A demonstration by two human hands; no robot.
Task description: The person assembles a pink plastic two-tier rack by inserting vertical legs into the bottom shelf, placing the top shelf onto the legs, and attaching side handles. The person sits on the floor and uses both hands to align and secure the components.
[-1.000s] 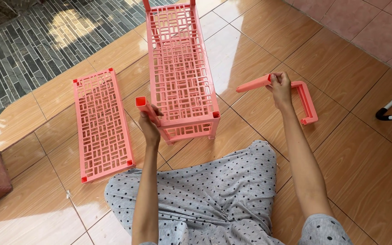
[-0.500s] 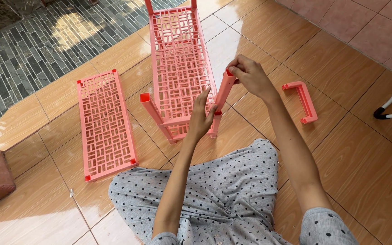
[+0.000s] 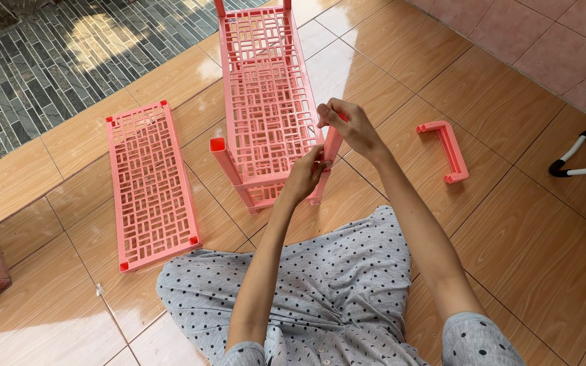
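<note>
The right hand point(image 3: 347, 125) pinches the top of a pink plastic post point(image 3: 331, 146) at the near right corner of the pink lattice plastic rack point(image 3: 266, 102). The left hand point(image 3: 306, 173) grips that corner below it. A loose pink lattice shelf panel point(image 3: 150, 179) lies left on the tile floor point(image 3: 523, 224).

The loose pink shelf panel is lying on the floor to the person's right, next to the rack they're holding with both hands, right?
Not quite. The loose pink shelf panel lies on the floor to the person's left, not right, as the head view shows. What lies on the right is a small pink handle piece. Both hands, left and right, are at the pink rack.
</note>
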